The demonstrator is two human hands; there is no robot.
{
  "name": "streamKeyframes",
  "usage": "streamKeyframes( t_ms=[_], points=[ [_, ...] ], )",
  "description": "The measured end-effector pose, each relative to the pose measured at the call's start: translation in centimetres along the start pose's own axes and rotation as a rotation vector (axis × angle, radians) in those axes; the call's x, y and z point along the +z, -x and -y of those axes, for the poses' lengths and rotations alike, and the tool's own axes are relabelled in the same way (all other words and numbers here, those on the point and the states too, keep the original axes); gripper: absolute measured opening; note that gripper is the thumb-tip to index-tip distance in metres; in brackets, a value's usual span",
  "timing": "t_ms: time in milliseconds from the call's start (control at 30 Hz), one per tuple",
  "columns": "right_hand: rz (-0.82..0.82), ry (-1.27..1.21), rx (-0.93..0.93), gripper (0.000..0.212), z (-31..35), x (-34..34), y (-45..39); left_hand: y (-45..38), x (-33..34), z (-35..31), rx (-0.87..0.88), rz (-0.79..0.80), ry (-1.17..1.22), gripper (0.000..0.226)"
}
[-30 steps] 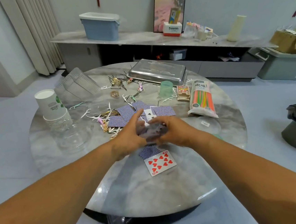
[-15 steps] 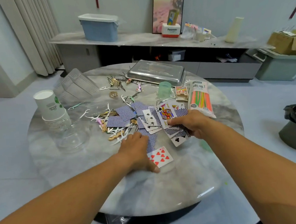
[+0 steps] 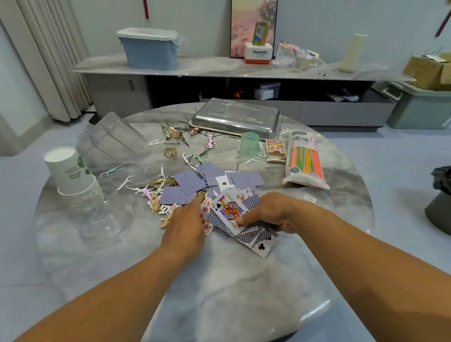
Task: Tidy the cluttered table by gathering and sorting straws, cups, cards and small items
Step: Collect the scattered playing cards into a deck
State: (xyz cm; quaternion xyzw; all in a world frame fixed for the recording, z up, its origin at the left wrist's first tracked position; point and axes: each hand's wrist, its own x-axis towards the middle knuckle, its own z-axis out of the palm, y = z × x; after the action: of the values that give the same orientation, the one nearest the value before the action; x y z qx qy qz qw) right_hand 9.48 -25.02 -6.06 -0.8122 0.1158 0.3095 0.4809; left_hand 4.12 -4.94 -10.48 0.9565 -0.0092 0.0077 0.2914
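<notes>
Sideboard [image 3: 209, 67]: red-white "Panasonic" box [image 3: 259, 53]

Even, diffuse indoor light fills the room, with a cool bluish cast and only soft shadows beneath the forearms on the round marble table [image 3: 230, 294]. Pale glare patches lie on the polished tabletop near its front edge and on the steel tray [image 3: 234, 117]. Wide-angle distortion bends the curtain [image 3: 51, 58] and stretches the frame edges; fine detail is soft throughout.
</notes>
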Motion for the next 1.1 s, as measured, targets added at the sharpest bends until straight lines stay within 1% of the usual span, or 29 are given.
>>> streamKeyframes(
  t_ms=[33,100,167,233,300,367,467,500,567,633,700,767,833,933,1000,1100],
  points=[
    [0.005,-0.023,-0.015,0.045,0.3,0.2,-0.2,-0.1,-0.2,-0.1,-0.023,-0.039,0.093,0.053],
    [-0.012,-0.088,-0.051,0.046,1.2,0.6,-0.8,-0.9,-0.9,-0.1,-0.056,-0.169,0.211,0.053],
    [-0.07,-0.167,-0.087,0.043,2.3,0.5,-1.5,-2.6,-1.8,0.1,-0.083,-0.305,0.227,0.048],
    [-0.118,-0.249,-0.127,0.043,3.2,0.1,-2.4,-4.4,-2.7,0.5,-0.147,-0.364,0.212,0.046],
    [-0.157,-0.282,-0.158,0.05,3.9,-0.5,-3.4,-6.2,-3.3,1.4,-0.233,-0.333,0.179,0.048],
    [-0.217,-0.237,-0.163,0.059,4.4,-1.2,-4.7,-8.0,-3.8,2.4,-0.258,-0.199,0.1,0.053],
    [-0.288,-0.032,-0.086,0.064,5.0,-1.9,-6.3,-9.9,-4.2,2.8,-0.21,0.098,-0.027,0.081],
    [-0.284,0.039,-0.049,0.067,5.2,-2.1,-6.9,-10.5,-4.1,2.8,-0.188,0.167,-0.096,0.09],
    [-0.269,0.174,0.006,0.074,5.5,-2.0,-7.3,-10.9,-3.8,2.6,-0.152,0.217,-0.21,0.096],
    [-0.284,0.308,0.023,0.084,6.0,-1.7,-7.7,-11.3,-3.4,2.8,-0.141,0.186,-0.189,0.095],
    [-0.306,0.419,0.042,0.098,6.5,-1.1,-7.9,-11.3,-3.2,2.9,-0.147,0.123,-0.104,0.092],
    [-0.336,0.522,0.045,0.108,6.9,-0.3,-8.0,-11.1,-2.9,2.9,-0.132,0.049,-0.083,0.088],
    [-0.326,0.488,0.022,0.113,7.1,0.4,-8.2,-10.9,-2.3,2.8,-0.101,-0.019,-0.056,0.083],
    [-0.285,0.292,-0.017,0.114,7.2,1.0,-8.3,-10.7,-1.7,2.7,-0.068,-0.07,0.118,0.076],
    [-0.267,0.234,-0.042,0.11,7.1,1.1,-8.2,-10.6,-1.6,2.5,-0.043,-0.111,0.211,0.066],
    [-0.237,0.14,-0.089,0.088,6.5,0.8,-8.0,-10.4,-1.7,1.9,-0.028,-0.152,0.346,0.056]
  ],
)
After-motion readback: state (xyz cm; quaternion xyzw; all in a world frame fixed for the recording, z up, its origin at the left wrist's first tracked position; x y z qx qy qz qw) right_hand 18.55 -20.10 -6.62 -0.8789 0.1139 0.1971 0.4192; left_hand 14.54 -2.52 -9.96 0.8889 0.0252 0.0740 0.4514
